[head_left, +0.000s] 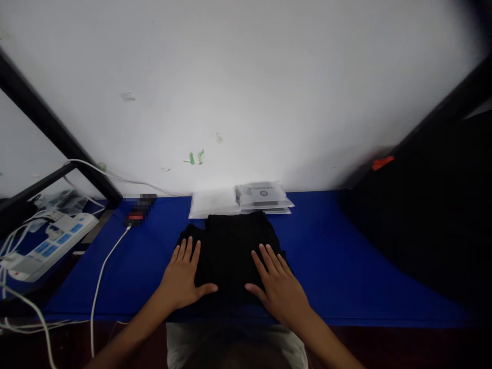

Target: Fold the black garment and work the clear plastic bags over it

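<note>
A piece of black cloth (234, 256) lies on the blue table at its front middle, with a folded part on its left side. My left hand (184, 277) rests flat on the cloth's left edge, fingers spread and thumb pointing inward. On the right side of the cloth lies my right hand (277, 282), palm down with its fingers apart. Neither hand grips anything. Just behind the cloth are flat, pale plastic packets (215, 202); a stack of them with dark print (263, 193) is at the right.
A phone-like dark object (140, 210) with a white cable lies on the blue table (323, 246) at left. Beyond it is a white power strip (54, 248) with plugs. A white wall stands behind; a large black shape (430, 205) fills the right.
</note>
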Demonstrator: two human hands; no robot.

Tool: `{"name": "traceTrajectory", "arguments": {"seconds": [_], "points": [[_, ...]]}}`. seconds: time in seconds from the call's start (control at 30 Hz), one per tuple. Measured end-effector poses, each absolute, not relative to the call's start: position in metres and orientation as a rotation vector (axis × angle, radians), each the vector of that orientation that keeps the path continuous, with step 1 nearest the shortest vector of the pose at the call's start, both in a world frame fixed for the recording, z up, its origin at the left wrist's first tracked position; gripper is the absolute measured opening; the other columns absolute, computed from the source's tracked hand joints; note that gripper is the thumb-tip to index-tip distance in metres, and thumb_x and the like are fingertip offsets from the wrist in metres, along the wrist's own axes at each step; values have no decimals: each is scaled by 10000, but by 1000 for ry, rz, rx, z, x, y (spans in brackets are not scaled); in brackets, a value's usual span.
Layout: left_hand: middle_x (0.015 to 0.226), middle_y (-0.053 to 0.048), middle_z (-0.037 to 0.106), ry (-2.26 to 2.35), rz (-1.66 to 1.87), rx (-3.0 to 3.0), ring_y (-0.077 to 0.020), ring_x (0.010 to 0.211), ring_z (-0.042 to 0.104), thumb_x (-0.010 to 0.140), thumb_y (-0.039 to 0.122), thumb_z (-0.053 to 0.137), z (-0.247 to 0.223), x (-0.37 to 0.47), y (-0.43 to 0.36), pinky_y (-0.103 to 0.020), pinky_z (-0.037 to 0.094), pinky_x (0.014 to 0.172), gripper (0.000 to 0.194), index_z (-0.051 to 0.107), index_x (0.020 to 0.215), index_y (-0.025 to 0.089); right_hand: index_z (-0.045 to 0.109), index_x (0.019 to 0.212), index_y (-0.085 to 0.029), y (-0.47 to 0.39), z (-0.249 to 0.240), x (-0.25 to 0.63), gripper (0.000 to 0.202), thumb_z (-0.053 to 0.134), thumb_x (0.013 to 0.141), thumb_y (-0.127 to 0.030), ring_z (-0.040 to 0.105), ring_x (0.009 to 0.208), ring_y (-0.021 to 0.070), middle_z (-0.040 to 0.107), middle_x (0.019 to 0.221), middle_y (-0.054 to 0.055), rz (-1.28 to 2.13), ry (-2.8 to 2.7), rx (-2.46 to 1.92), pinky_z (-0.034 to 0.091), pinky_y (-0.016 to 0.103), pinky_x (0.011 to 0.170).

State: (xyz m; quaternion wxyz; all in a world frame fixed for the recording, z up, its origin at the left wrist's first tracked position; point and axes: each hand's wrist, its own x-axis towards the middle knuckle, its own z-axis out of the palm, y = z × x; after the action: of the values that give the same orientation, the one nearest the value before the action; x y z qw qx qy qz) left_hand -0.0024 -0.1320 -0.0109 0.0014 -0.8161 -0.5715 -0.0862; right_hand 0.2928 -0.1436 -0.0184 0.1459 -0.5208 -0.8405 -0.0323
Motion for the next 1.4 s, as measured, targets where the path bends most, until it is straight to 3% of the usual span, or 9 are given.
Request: {"name": "traceTrajectory", "arguments": {"seconds": [0.17,0.3,0.37,0.47,0.67,0.87,1.17,1.27,1.4], "points": [[1579,-210,215,-1790,-322,-2557,-409,1453,187,708,846,488,-17,-4,-133,-568,238,1135,1129,167,1540,153,283,1513,-219,-148,-23,305,755,438,907,-641,260,1436,346,319,1551,162,-38,-2413,-1472,355,561,1082],[1541,-215,312,-1813,-290,-2602,-402,1434,253,701,853,491,0,-6,-123,-559,253,1135,1092,281,1505,144,392,1454,-188,-138,-8,305,726,453,895,-646,440,1327,370,441,1471,192,11,-2379,-1495,440,551,998],[1512,-225,364,-1831,-304,-2599,-400,1416,297,731,832,489,11,-2,-120,-557,256,1137,1023,369,1461,126,448,1408,-176,-119,7,310,605,431,939,-557,526,1238,346,524,1396,184,28,-2337,-1489,478,517,958],[1491,-204,407,-1776,-416,-2591,-366,1413,320,824,753,465,23,9,-121,-541,252,1150,867,421,1424,128,485,1362,-140,-71,32,327,447,380,966,-317,530,1220,323,567,1336,180,-105,-2266,-1465,441,497,1009],[1565,-177,279,-1610,-356,-2779,-365,1452,226,825,763,451,15,26,-128,-573,250,1143,904,314,1496,173,448,1382,-92,29,41,357,579,458,803,-81,461,1299,314,515,1394,190,-510,-2412,-1547,383,439,1043],[1595,-141,210,-1690,-253,-2757,-355,1458,211,842,765,411,4,22,-135,-570,219,1150,895,234,1530,221,539,1278,-105,55,25,359,446,456,841,-86,590,1058,293,632,1247,161,-578,-2409,-1594,440,384,844],[1569,-160,278,-1643,-302,-2766,-373,1434,266,829,756,456,4,20,-134,-588,269,1123,891,269,1513,216,566,1217,-78,27,58,363,375,496,861,-170,566,936,295,679,1117,163,-743,-2172,-1669,383,354,703],[1530,-202,325,-1630,-555,-2680,-378,1389,346,816,723,529,14,25,-131,-576,353,1079,920,246,1506,184,553,1250,-98,-8,73,341,395,514,865,-179,558,905,276,682,1129,140,-833,-2106,-1473,377,355,702],[1428,-207,397,-1435,-1111,-2332,-337,1309,431,843,496,670,28,39,-131,-499,438,1030,762,322,1436,167,530,1296,-99,-65,61,296,416,492,882,-120,550,894,258,671,1169,138,-773,-2276,-1167,390,364,703]]}}
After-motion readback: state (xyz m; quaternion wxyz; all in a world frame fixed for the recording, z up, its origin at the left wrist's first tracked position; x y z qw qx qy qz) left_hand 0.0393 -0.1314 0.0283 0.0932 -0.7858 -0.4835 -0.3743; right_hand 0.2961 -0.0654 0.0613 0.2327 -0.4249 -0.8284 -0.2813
